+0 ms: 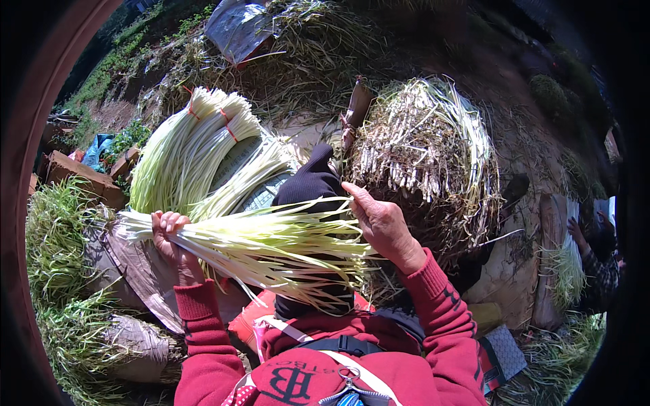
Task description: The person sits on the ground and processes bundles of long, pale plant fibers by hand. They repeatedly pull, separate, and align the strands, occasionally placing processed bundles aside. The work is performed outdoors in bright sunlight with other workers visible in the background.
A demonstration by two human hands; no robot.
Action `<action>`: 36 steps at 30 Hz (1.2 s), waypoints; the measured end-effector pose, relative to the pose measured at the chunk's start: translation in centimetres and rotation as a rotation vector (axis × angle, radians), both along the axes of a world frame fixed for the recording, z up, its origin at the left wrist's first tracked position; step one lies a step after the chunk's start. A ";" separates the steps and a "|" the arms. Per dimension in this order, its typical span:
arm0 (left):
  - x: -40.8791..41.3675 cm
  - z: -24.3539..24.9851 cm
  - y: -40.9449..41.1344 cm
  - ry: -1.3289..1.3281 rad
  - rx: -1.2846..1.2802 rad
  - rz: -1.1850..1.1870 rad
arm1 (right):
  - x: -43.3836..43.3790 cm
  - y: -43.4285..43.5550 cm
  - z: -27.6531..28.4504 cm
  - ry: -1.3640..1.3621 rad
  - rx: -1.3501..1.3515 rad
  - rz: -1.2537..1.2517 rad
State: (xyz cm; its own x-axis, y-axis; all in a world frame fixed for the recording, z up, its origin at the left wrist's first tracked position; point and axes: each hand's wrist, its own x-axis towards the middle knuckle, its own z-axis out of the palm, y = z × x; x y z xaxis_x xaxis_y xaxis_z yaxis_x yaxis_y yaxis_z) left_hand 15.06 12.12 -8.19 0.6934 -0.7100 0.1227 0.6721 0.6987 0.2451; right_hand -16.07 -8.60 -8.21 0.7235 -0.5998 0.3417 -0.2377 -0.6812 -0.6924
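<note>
A loose bunch of pale yellow-green leafy stalks [264, 238] lies across my lap, its leaf tips spread to the right. My left hand [174, 243] is closed around the white stem end. At the leaf tips, my right hand [378, 218] has its thumb and index finger together; a leaf end reaches the fingertips, but whether they pinch it I cannot tell. Beyond the left hand, bundles of the same stalks [172, 152] lie on a printed sheet, two tied with red bands. Up right stands a large heap of rooted, untrimmed stalks [411, 147].
Green leaf waste [58, 238] and bricks [84, 177] are at the left. Dry straw [325, 45] and a plastic sack [237, 30] lie ahead. At the far right another person's hand [578, 234] is beside more pale stalks [567, 274]. A patterned bag [504, 352] lies low right.
</note>
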 end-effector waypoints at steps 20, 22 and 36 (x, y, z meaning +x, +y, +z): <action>1.7 -1.9 -0.2 -0.095 0.008 -0.039 | -3.3 -3.9 -2.0 -0.133 0.406 0.045; 1.5 -1.9 -0.5 -0.083 0.007 -0.046 | -2.3 -3.6 -2.0 0.043 0.329 0.161; -0.2 -4.9 -0.1 0.104 0.284 0.071 | -5.0 0.1 -23.5 0.331 0.311 -0.065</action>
State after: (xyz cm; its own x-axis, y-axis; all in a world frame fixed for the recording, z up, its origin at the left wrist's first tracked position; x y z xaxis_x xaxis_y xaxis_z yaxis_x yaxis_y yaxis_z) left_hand 14.85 11.99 -13.11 0.7408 -0.6553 -0.1477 0.6559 0.6582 0.3695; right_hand -21.08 -8.48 -31.75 0.7209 -0.6851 -0.1050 -0.5157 -0.4290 -0.7416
